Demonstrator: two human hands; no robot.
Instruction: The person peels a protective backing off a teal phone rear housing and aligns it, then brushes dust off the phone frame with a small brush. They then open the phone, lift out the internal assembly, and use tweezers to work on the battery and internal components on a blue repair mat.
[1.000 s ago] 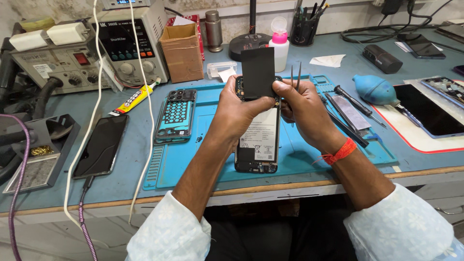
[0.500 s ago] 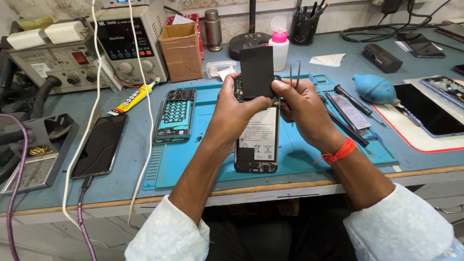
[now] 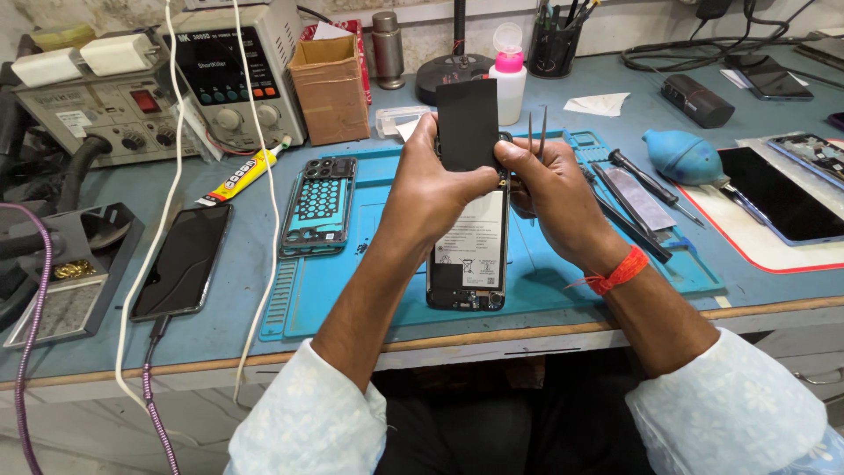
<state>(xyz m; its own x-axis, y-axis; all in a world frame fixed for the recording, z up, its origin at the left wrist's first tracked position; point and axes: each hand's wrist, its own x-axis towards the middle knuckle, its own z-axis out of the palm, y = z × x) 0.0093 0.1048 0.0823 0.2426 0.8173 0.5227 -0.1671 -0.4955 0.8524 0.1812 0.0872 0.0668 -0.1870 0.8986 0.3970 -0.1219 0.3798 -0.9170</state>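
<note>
An opened phone (image 3: 469, 255) lies back-up on the blue work mat (image 3: 369, 281), its white-labelled battery showing. Above its top end, both hands pinch a flat black rectangular sheet (image 3: 467, 121) that stands upright. My left hand (image 3: 432, 180) grips the sheet's lower left side. My right hand (image 3: 551, 189) grips its lower right edge and also carries metal tweezers (image 3: 535, 132), tips pointing up.
A phone mid-frame (image 3: 318, 205) lies on the mat's left part, a dark phone (image 3: 182, 260) on a cable further left. Glue tube (image 3: 243, 174), cardboard box (image 3: 330, 86), power supply (image 3: 230, 72), pink-capped bottle (image 3: 507, 72), blue air blower (image 3: 685, 157), screwdrivers (image 3: 646, 180), a display panel (image 3: 778, 204) at right.
</note>
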